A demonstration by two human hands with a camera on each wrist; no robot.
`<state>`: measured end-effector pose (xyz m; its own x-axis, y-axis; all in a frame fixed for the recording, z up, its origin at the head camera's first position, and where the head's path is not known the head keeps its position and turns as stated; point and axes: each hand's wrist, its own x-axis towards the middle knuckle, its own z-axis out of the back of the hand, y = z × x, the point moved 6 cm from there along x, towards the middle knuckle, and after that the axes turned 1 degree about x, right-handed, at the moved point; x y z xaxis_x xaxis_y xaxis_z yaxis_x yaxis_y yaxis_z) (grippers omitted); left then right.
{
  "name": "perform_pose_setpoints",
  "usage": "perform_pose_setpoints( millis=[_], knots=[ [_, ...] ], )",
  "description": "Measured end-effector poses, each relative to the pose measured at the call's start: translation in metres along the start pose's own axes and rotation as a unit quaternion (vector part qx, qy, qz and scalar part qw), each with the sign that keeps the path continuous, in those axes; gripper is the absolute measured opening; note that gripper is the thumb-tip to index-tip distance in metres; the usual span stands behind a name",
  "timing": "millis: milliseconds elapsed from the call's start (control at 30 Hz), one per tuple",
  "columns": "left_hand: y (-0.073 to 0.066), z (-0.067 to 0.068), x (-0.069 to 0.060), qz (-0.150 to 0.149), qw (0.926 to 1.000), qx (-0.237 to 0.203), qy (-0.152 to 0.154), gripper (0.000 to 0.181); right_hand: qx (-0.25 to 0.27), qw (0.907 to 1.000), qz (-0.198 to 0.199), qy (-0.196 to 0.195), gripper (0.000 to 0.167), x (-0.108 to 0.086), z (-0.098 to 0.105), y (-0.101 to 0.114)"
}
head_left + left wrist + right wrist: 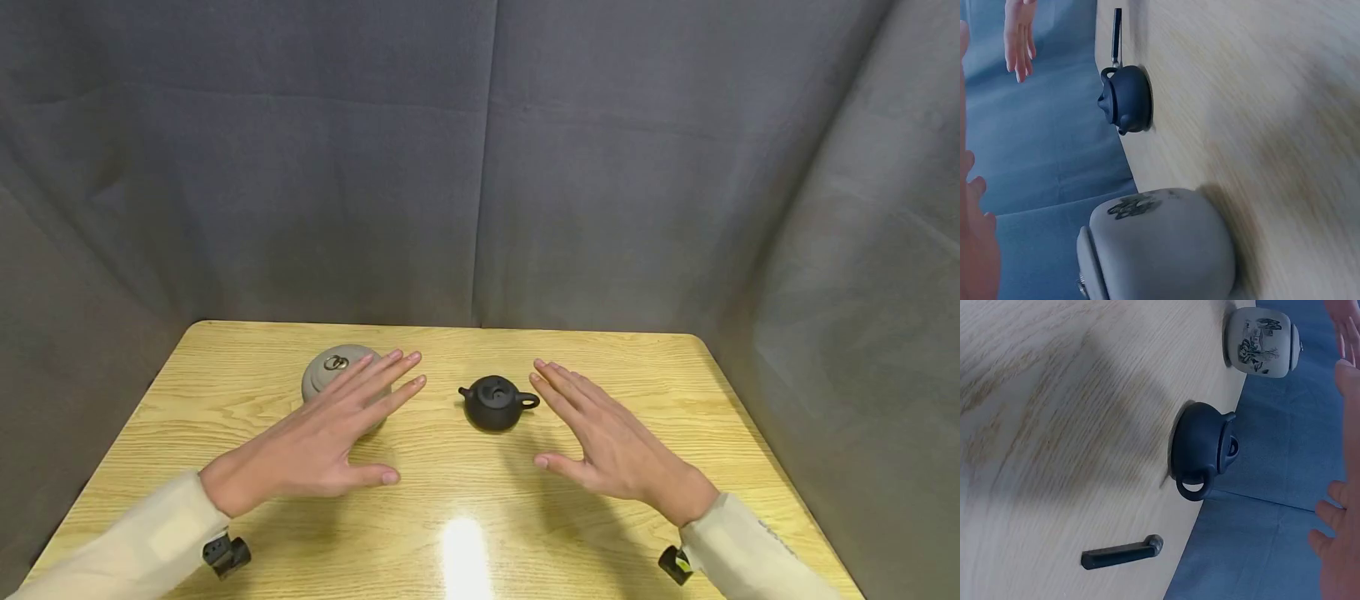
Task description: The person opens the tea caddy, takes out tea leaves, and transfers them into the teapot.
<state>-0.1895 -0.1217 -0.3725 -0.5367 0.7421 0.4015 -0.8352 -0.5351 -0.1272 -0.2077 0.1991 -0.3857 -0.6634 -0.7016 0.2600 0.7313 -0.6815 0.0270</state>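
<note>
A small black teapot (493, 403) with its lid on stands on the wooden table, spout to the left and loop handle to the right. Over a grey lidded jar (318, 375) hovers my left hand (315, 446), fingers straight and thumb spread, hiding part of it. The right wrist view shows a dark landscape picture on the jar (1260, 344). My right hand (618, 442) is held in the air right of the teapot handle, its fingers extended and holding nothing. Below it lies a slim black object with a rounded metallic end (1122, 552), hidden in the head view.
The light wooden table (420, 533) has rounded far corners and a bright reflection near the front. Grey curtains (337, 167) hang behind it and on both sides. A small black camera sits at each wrist, by the left cuff (225, 554) and the right cuff (675, 564).
</note>
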Motion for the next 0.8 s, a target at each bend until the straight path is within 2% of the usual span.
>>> perform_pose_setpoints(
  millis=[300, 467, 567, 667, 800],
  knots=[
    [0.003, -0.017, -0.005, 0.056, 0.9978, -0.036, 0.0, 0.097, 0.028, 0.999, -0.027, -0.021, 0.095, -0.004, -0.01, -0.003],
    [0.002, -0.03, -0.005, 0.102, 0.9907, -0.09, 0.001, 0.096, 0.057, 0.9969, -0.047, -0.025, 0.094, -0.005, -0.02, -0.006],
    [0.003, -0.038, -0.005, 0.13, 0.9822, -0.135, -0.003, 0.091, 0.075, 0.9951, -0.059, -0.027, 0.093, -0.004, -0.025, -0.006],
    [0.004, -0.047, -0.004, 0.167, 0.968, -0.187, -0.007, 0.084, 0.092, 0.9928, -0.069, -0.033, 0.093, -0.003, -0.029, -0.006],
    [0.009, -0.061, 0.0, 0.212, 0.9482, -0.235, -0.026, 0.074, 0.114, 0.989, -0.083, -0.044, 0.089, 0.0, -0.034, -0.005]
  ],
)
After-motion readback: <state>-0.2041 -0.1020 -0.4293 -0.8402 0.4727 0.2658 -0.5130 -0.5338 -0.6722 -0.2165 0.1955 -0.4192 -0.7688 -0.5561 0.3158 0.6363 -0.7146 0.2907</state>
